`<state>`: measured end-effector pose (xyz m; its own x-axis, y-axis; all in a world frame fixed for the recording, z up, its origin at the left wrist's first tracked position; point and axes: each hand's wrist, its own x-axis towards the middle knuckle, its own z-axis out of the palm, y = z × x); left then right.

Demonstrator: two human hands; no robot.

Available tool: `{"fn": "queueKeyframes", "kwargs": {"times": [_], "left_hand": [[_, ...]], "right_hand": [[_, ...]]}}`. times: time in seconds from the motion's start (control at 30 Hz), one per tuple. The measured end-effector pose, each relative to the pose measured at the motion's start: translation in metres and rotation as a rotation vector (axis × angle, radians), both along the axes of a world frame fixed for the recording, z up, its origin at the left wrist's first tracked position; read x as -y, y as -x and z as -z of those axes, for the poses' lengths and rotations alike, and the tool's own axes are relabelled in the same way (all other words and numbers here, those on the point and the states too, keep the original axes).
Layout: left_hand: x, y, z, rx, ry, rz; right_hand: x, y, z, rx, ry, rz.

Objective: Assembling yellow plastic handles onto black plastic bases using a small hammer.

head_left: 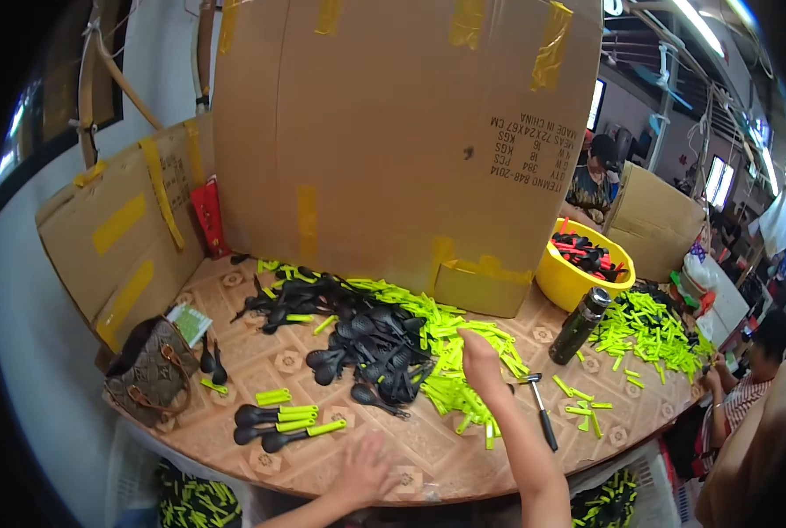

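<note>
My left hand (pixel 367 469) rests over the near part of the table, fingers spread and holding nothing. To its left lie several black spoons with lime-green handles (pixel 289 426), side by side. My right hand (pixel 481 356) reaches over a heap of loose lime-green handles (pixel 450 387); its fingers are mostly hidden, so a grip cannot be made out. Left of that heap is a pile of black kitchen utensil heads (pixel 380 339), some slotted. A single black slotted head (pixel 375 400) lies nearer me. Just right of my right forearm sits a hammer (pixel 543 414) with a dark grip.
A tall cardboard box (pixel 393 150) stands at the back. A brown handbag (pixel 151 374) sits at left. On the right are a dark flask (pixel 580 326), a yellow tub (pixel 560 282) and more green handles (pixel 644 330). Crates stand below the table edge. Other people sit at right.
</note>
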<state>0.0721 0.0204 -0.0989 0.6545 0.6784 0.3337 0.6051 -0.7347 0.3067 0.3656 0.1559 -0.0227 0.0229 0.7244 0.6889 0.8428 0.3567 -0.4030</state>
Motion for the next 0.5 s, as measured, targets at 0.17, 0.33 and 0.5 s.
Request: {"fn": "queueKeyframes", "kwargs": {"times": [0.17,0.33,0.5], "left_hand": [[-0.017,-0.007,-0.014,0.074,0.007,0.034],[-0.017,-0.011,-0.006,0.057,-0.011,0.032],[-0.012,-0.011,0.001,0.028,0.098,0.005]], "right_hand": [[-0.153,0.021,-0.03,0.234,-0.118,-0.069],[-0.243,0.059,0.0,0.488,0.211,0.139],[-0.248,0.05,0.05,0.606,0.403,0.142]]}}
